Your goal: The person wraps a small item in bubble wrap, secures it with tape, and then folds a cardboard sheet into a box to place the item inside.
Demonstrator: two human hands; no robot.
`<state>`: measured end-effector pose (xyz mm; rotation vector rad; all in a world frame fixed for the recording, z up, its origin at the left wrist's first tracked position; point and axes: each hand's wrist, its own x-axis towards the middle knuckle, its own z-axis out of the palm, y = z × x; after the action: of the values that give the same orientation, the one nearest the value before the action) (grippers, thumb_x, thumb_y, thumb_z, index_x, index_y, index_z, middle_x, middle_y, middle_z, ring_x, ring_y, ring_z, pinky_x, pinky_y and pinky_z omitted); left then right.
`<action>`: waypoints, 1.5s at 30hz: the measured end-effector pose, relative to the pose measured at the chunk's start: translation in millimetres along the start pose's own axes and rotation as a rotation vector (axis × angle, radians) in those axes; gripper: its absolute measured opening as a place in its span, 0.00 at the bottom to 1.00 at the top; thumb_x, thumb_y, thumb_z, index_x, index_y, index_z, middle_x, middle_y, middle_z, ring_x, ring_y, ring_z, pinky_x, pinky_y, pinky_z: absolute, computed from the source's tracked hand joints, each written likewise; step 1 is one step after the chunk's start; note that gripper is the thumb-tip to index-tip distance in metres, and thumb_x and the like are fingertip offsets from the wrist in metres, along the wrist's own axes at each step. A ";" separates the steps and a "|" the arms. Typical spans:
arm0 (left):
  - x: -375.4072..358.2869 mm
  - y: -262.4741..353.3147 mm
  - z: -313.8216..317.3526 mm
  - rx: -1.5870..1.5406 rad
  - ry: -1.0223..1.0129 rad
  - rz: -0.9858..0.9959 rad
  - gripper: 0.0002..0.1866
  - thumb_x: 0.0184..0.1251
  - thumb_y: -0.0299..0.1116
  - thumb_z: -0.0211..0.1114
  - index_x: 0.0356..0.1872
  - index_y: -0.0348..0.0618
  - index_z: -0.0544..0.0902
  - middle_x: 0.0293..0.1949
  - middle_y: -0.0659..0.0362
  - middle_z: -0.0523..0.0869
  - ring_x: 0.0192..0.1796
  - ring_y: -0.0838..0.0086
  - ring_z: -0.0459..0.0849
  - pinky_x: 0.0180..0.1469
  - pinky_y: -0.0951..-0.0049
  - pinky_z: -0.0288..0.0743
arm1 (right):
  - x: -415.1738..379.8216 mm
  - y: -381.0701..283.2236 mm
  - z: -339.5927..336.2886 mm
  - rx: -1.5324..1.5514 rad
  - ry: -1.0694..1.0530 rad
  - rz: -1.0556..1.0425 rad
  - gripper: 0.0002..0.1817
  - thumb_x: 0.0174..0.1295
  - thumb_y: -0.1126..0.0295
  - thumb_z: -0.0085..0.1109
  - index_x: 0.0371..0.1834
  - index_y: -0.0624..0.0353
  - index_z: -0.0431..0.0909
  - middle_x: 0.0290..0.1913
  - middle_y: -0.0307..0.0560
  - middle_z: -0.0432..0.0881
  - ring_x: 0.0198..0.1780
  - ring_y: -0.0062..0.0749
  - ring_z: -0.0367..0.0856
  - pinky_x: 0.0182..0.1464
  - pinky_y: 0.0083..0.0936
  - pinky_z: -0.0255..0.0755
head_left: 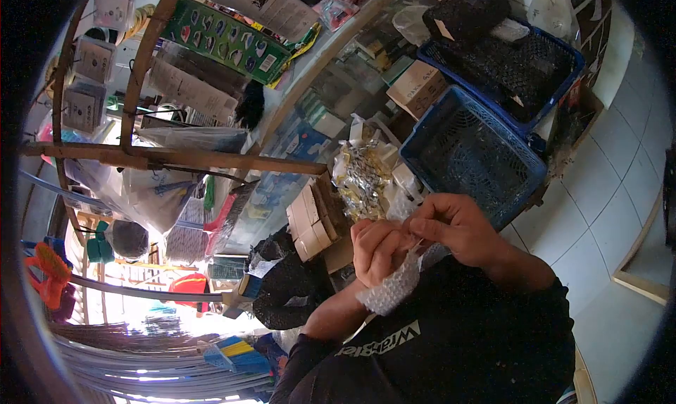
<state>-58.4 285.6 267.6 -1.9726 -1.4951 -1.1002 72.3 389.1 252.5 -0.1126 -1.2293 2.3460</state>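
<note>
My left hand [378, 249] is closed, its fingers curled around a strip of bubble wrap [391, 291]. The wrap hangs below the fist, in front of a black shirt, and more of it shows above the fingers. Close against it, my right hand [454, 228] pinches the wrap between thumb and fingertips. Whether anything lies inside the wrap is hidden by the fingers. Just beyond the hands is a pile of shiny gold and silver plastic packets [362, 178]. A blue plastic basket [517, 154] stands beside the right hand.
Behind that basket sits another blue basket [574, 62] holding black material. A small cardboard box [417, 87] and a tied cardboard bundle [310, 224] are near the glass display case [303, 115]. A wooden beam [232, 157] crosses the left, with hanging goods around it. White floor tiles [595, 185] lie right.
</note>
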 end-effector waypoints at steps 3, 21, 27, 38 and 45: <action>0.1 5.2 -0.4 0.009 0.043 -0.011 0.13 0.47 0.19 0.68 0.35 0.37 0.76 0.38 0.53 0.75 0.34 0.64 0.77 0.34 0.67 0.71 | -0.4 3.6 3.6 0.084 -0.020 0.028 0.07 0.63 0.70 0.53 0.33 0.64 0.74 0.33 0.46 0.80 0.36 0.26 0.80 0.36 0.25 0.79; -20.5 1.1 8.0 -0.208 0.171 -0.283 0.08 0.62 0.29 0.62 0.34 0.40 0.71 0.39 0.52 0.73 0.39 0.67 0.79 0.40 0.71 0.74 | 4.5 10.7 4.3 0.235 0.030 0.061 0.08 0.65 0.69 0.51 0.34 0.65 0.71 0.33 0.48 0.79 0.36 0.30 0.81 0.38 0.28 0.81; -23.3 -1.4 12.1 -0.317 0.236 -0.346 0.08 0.65 0.32 0.58 0.34 0.42 0.70 0.38 0.54 0.72 0.40 0.67 0.78 0.42 0.71 0.72 | 6.6 18.4 6.0 0.318 0.036 0.036 0.08 0.66 0.69 0.49 0.36 0.63 0.69 0.36 0.49 0.80 0.37 0.32 0.82 0.38 0.30 0.81; -23.9 -2.2 16.1 -0.357 0.318 -0.350 0.10 0.67 0.35 0.54 0.33 0.41 0.66 0.37 0.54 0.69 0.39 0.68 0.74 0.43 0.68 0.71 | 6.1 22.9 9.5 0.392 0.026 -0.015 0.07 0.68 0.68 0.42 0.38 0.60 0.62 0.40 0.57 0.78 0.40 0.40 0.83 0.36 0.32 0.83; -12.9 -0.2 19.4 -0.383 0.482 -0.420 0.13 0.70 0.40 0.50 0.34 0.40 0.63 0.38 0.53 0.68 0.40 0.67 0.74 0.45 0.66 0.70 | 6.5 22.2 10.8 0.473 -0.007 -0.101 0.09 0.70 0.65 0.34 0.41 0.60 0.58 0.44 0.58 0.72 0.43 0.53 0.81 0.40 0.38 0.82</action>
<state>-53.5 292.2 245.8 -1.4632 -1.5359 -2.0009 55.0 373.3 242.3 0.1131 -0.6378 2.4769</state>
